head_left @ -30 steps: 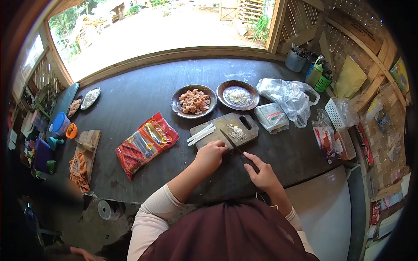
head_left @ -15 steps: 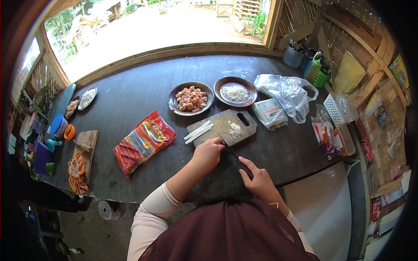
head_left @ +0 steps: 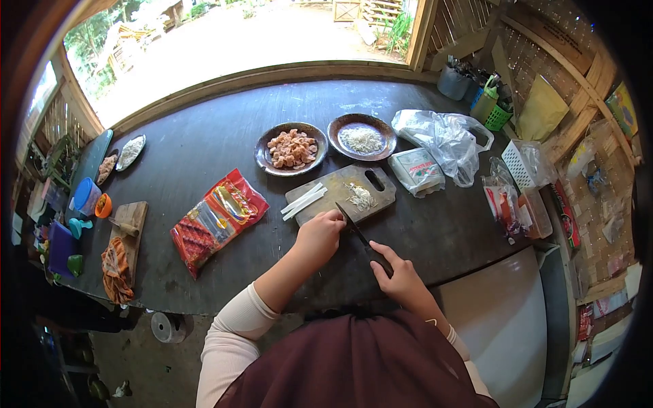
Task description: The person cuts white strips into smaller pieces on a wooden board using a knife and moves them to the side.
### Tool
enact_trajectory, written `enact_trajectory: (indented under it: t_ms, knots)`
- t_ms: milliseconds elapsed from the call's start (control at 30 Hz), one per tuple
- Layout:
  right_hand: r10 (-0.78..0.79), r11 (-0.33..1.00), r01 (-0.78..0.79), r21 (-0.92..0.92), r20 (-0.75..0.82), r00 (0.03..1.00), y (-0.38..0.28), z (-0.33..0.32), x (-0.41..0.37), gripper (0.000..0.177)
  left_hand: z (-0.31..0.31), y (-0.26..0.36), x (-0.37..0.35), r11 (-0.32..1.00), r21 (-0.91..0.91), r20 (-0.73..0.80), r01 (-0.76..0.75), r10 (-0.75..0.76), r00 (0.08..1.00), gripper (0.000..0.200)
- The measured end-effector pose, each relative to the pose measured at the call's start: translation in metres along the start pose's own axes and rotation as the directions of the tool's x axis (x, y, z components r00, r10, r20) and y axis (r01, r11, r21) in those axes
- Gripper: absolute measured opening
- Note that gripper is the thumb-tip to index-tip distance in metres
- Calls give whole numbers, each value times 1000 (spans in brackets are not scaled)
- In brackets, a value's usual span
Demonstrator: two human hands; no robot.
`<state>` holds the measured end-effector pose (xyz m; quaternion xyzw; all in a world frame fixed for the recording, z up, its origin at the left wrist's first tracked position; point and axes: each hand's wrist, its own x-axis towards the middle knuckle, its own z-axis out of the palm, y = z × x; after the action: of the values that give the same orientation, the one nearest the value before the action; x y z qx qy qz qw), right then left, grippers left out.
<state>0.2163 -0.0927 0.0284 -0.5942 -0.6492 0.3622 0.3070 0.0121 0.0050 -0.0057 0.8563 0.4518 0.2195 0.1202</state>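
Observation:
My right hand [head_left: 400, 277] grips the dark handle of a knife [head_left: 355, 228], whose blade points up and left toward the near edge of a worn cutting board [head_left: 333, 182]. Beside the blade tip, the fingers of my left hand [head_left: 320, 234] are curled together at that same edge; whatever they hold is hidden. On the board's left part lie a few long white strips [head_left: 305, 201]. Thin pale shreds [head_left: 360, 196] form a small pile on the right, near the board's handle hole.
Behind the board stand a bowl of brownish chunks [head_left: 292, 149] and a dish of white shreds [head_left: 362, 140]. A red packet [head_left: 219, 221] lies to the left, plastic bags [head_left: 442, 143] to the right. At far left, an orange cloth [head_left: 117, 268] rests by a wooden board [head_left: 139, 228].
The knife blade has turned and shows more of its flat side beside my left fingers. Both hands stay in nearly the same place; the whole view has shifted slightly.

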Motion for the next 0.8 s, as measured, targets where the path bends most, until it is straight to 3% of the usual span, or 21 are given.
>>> enact_trajectory:
  t_ms: [167,300,367,567,800]
  knots:
    - [2,999,-2,-52,-2,1000,1,0,18,43,-1,-1,-1,999,-27,-52,-29,27,998,25]
    - [-9,1000,8,8,15,1000,3,5,27,43,-2,-1,-2,999,-28,-37,-17,16,999,25]
    - [-86,996,86,-3,-94,992,7,11,27,44,-3,0,-2,999,-29,-40,-21,20,999,25]
    - [30,999,-28,42,-36,999,-3,7,16,43,-2,-2,-2,998,-57,-55,-28,25,998,24]
    - [-25,1000,26,9,-90,996,2,5,19,43,-2,-1,-2,998,-54,-62,-19,15,998,23]
